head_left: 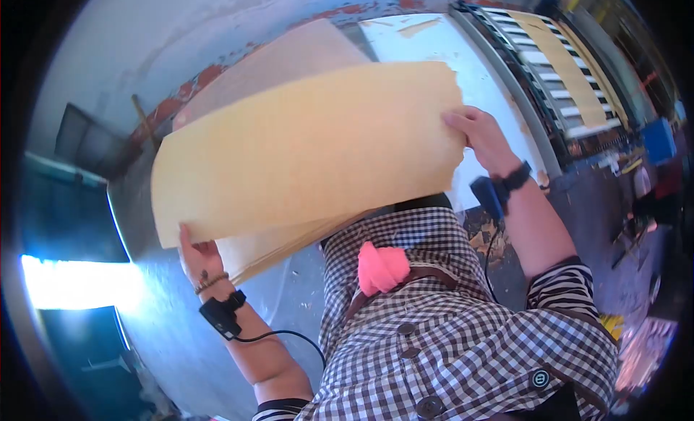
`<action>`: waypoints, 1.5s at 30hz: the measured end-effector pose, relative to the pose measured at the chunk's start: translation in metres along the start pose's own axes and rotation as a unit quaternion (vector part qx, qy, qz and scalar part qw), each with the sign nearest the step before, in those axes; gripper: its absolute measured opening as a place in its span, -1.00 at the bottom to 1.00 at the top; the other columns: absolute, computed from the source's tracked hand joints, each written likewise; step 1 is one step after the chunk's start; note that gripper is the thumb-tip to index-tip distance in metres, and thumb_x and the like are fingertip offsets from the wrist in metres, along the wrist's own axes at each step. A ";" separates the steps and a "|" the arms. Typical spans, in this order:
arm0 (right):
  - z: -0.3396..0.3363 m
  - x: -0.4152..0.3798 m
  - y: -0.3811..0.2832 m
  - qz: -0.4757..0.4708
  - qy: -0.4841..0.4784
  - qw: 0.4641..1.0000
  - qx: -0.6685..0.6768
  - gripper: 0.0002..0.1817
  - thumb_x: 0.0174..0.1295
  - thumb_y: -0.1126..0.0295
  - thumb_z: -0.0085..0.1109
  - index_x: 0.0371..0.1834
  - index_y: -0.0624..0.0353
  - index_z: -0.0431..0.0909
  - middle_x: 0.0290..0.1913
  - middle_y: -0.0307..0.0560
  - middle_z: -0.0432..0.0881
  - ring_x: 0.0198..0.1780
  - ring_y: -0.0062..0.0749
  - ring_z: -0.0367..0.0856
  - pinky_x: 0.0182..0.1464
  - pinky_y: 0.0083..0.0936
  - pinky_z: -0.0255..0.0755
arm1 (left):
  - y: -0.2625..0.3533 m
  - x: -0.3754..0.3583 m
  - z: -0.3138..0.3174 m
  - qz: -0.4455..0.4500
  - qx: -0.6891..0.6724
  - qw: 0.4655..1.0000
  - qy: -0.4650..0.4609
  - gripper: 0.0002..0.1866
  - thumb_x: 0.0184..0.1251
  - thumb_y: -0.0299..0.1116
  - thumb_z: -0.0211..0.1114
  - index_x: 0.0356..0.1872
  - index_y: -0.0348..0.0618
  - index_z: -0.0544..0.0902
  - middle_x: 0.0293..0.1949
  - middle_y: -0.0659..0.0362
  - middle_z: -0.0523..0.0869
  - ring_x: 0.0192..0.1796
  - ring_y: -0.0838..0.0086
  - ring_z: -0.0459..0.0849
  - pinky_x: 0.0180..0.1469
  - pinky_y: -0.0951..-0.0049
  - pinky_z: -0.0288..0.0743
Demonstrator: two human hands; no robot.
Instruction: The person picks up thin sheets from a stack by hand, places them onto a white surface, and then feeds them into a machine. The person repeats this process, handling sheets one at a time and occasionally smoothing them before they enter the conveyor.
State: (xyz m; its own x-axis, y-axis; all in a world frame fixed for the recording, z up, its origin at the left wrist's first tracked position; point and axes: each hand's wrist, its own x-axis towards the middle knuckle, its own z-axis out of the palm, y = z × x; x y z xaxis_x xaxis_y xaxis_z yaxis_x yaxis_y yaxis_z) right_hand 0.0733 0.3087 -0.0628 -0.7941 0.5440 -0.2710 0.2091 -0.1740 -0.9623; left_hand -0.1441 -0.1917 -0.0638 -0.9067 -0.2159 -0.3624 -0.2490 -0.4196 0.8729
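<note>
A wide, pale-yellow sheet of wood veneer [303, 142] is stretched between my two hands in front of my body. Its right edge is ragged, while the left edge runs straighter. My left hand [200, 260] grips the near left corner, thumb on top. At the right edge, my right hand [486, 135] pinches the sheet between thumb and fingers. Beneath the held sheet, the edges of a stack of similar sheets [271, 256] show; most of the stack is hidden. Behind it lies another pale, pinkish sheet or board [289, 56].
A white-topped table [495, 106] stands behind the sheet, with veneer scraps on it. To its right, a slatted machine bed [517, 48] carries a long veneer strip [571, 74]. A blue container [658, 140] sits far right. Scraps [488, 240] litter the floor by my apron.
</note>
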 end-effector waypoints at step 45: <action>0.029 -0.091 0.155 -0.042 0.003 0.932 -0.360 0.07 0.11 -0.17 0.35 0.49 0.36 0.07 0.42 0.31 0.27 0.43 0.11 0.28 0.44 -0.23 0.20 | -0.223 -0.085 0.082 0.363 0.500 0.532 -0.579 -0.77 0.10 -0.23 0.30 -0.55 -0.19 0.64 -0.48 -0.03 0.66 -0.37 -0.01 0.66 -0.35 0.13 0.46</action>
State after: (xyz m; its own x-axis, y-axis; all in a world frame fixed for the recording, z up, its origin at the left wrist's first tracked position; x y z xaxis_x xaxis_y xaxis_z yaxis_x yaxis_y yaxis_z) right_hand 0.1608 0.2085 -0.1867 -0.8216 0.5366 -0.1925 0.4777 0.4637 -0.7462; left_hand -0.0398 -0.0075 -0.2011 -0.3446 0.9300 0.1279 0.7785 0.2069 0.5925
